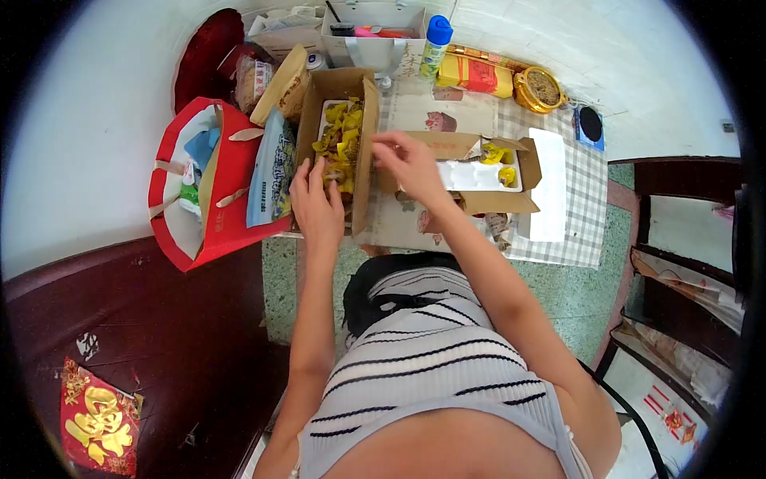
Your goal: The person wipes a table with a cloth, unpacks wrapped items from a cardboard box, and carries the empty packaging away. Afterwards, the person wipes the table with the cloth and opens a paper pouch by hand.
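Note:
A long cardboard box point(364, 172) stands open at the left of the table, with a white tray inside and several yellow-wrapped pieces point(341, 132) lying in it. My left hand point(317, 199) reaches over the near left edge of this box, its fingers apart and the tips at the wrapped pieces. At the box's right side, my right hand point(408, 164) has its fingers bent together at the edge of the flap. Its thumb is mostly hidden. A second open cardboard box point(499, 201) lies to the right; its white tray point(471, 176) holds a few yellow-wrapped pieces at the far right end.
A red paper bag point(231, 203) and a blue packet point(267, 172) stand left of the box. Behind are a white gift bag point(373, 52), a blue-capped spray can point(436, 48), a yellow package point(476, 76) and a gold pot point(538, 88). A white sheet point(546, 188) lies right.

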The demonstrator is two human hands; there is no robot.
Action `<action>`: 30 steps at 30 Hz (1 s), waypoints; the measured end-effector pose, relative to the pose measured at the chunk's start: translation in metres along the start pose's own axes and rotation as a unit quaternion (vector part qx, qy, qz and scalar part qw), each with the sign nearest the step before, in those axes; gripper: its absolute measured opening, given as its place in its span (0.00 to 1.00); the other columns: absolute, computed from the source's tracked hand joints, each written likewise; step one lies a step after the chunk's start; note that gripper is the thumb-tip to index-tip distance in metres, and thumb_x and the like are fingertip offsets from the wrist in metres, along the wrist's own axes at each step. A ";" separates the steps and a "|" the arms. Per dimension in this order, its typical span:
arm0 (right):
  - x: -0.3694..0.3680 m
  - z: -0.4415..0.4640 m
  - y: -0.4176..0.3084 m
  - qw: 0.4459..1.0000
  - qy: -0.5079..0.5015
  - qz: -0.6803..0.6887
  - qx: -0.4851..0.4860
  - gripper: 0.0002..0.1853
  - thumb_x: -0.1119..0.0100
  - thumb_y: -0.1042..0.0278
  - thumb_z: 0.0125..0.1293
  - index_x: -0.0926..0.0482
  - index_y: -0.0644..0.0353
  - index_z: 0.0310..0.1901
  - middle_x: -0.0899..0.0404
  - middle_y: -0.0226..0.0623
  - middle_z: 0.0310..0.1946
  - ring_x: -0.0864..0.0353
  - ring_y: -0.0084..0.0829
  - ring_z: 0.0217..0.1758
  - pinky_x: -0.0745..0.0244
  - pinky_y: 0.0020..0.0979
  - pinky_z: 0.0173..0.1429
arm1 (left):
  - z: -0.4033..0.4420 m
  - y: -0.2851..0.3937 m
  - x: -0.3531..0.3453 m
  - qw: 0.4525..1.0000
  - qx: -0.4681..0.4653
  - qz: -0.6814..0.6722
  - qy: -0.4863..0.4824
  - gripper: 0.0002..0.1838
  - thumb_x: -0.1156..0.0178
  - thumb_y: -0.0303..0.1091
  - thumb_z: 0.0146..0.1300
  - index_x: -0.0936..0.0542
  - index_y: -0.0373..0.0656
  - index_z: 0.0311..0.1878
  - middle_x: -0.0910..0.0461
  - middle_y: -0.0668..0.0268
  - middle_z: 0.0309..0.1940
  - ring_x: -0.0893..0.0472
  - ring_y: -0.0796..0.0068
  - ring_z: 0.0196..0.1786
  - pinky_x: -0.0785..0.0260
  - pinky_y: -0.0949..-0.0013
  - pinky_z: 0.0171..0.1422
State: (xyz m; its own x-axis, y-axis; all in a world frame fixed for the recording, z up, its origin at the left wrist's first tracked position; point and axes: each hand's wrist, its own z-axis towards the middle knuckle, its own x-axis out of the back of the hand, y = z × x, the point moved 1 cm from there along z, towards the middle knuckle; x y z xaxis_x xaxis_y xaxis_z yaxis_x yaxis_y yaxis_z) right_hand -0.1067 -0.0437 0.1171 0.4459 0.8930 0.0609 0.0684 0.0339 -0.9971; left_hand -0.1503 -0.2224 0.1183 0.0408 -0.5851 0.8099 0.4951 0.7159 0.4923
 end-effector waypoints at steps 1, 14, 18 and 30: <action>0.021 -0.002 0.012 0.998 0.035 -0.049 0.020 0.12 0.40 0.64 0.66 0.17 0.62 0.44 0.16 0.41 0.34 0.17 0.28 0.36 0.24 0.29 0.42 | 0.001 0.006 0.000 1.000 0.000 -0.003 0.002 0.22 0.42 0.26 0.62 0.26 0.41 0.60 0.29 0.55 0.60 0.30 0.51 0.61 0.38 0.56 0.66; 0.178 -0.026 0.101 0.825 0.261 -0.485 -0.128 0.17 0.36 0.56 0.58 0.19 0.61 0.40 0.19 0.41 0.42 0.23 0.45 0.51 0.28 0.49 0.53 | 0.016 0.134 -0.151 0.955 -0.179 -0.160 -0.172 0.20 0.35 0.29 0.54 0.23 0.42 0.52 0.26 0.58 0.55 0.32 0.54 0.63 0.40 0.54 0.67; 0.184 -0.027 0.112 0.888 0.286 -0.330 -0.143 0.09 0.33 0.62 0.58 0.19 0.58 0.31 0.20 0.31 0.24 0.20 0.35 0.29 0.27 0.33 0.38 | 0.001 0.147 -0.189 0.948 -0.161 -0.165 -0.218 0.30 0.32 0.30 0.52 0.28 0.42 0.60 0.29 0.56 0.59 0.35 0.53 0.68 0.45 0.49 0.70; 0.214 -0.043 0.066 0.989 0.051 -0.102 -0.098 0.12 0.39 0.63 0.65 0.19 0.66 0.36 0.21 0.31 0.25 0.22 0.23 0.30 0.28 0.31 0.35 | 0.005 0.153 -0.186 0.938 -0.128 -0.199 -0.253 0.39 0.26 0.36 0.46 0.32 0.50 0.64 0.26 0.62 0.56 0.31 0.59 0.64 0.53 0.43 0.73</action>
State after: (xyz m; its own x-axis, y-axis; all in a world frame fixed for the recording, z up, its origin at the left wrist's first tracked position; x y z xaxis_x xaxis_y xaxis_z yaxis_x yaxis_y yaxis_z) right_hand 0.0317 0.1299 0.0665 0.4921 0.8265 0.2735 0.3333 0.1114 -0.9362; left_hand -0.0866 -0.0022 0.0444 -0.5768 -0.4850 0.6573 0.5789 0.3250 0.7478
